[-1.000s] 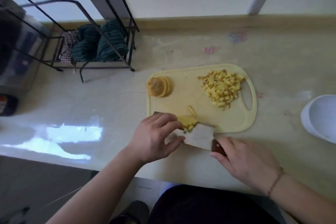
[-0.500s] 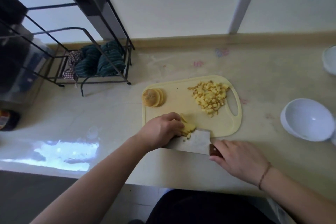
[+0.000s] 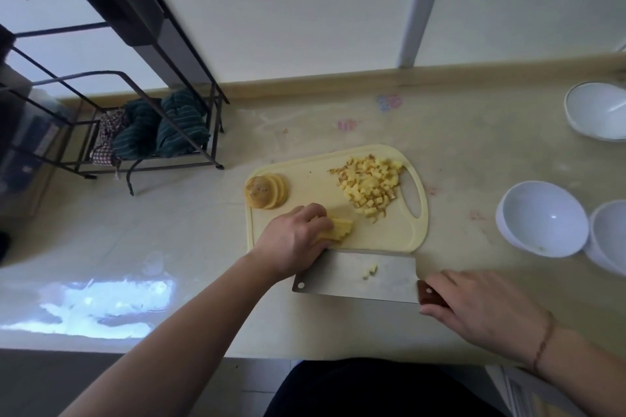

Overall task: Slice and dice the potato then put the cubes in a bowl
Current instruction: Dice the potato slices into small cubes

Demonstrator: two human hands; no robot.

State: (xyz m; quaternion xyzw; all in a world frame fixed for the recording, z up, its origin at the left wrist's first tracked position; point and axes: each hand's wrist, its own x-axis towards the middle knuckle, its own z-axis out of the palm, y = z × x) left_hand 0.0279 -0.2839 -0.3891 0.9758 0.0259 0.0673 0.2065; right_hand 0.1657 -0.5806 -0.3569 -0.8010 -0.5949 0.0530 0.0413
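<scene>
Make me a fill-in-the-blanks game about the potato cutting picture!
1. The pile of potato cubes lies on the cutting board's ____ side, by its handle hole.
2. The right hand holds the cleaver by its ____ handle.
3. The left hand holds down potato strips; the uncut round slices sit on the board's ____ edge.
4. The nearest white bowl has ____ potato cubes inside.

Missing words: right; brown; left; no

L hand (image 3: 294, 240) curled (gripping), R hand (image 3: 481, 311) clenched.
</scene>
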